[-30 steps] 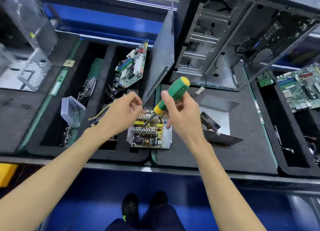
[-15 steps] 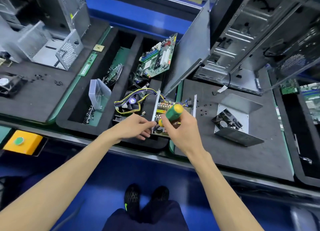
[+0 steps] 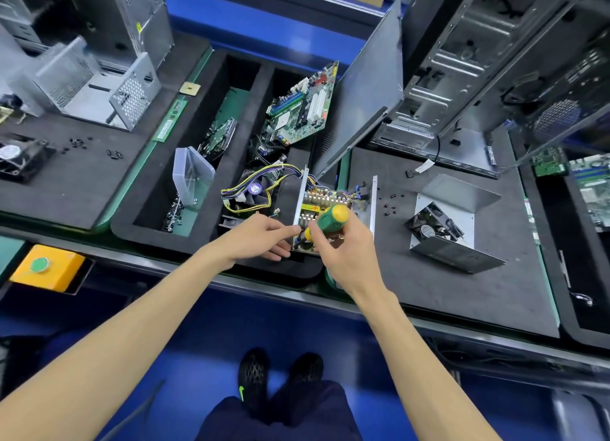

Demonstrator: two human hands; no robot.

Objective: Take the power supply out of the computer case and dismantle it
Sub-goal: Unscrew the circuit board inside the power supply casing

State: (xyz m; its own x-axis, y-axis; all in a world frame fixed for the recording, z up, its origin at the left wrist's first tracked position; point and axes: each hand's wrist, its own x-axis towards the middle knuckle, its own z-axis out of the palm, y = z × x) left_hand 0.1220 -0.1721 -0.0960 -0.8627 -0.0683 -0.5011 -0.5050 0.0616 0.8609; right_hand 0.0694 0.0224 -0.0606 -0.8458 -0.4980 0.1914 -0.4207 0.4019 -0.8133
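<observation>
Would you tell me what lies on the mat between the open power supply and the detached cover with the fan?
Head view: small loose black screws lie scattered between the open power supply and the detached cover.

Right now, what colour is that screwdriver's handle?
Green with yellow ends; the screwdriver shows in the head view, gripped by the right hand.
</observation>
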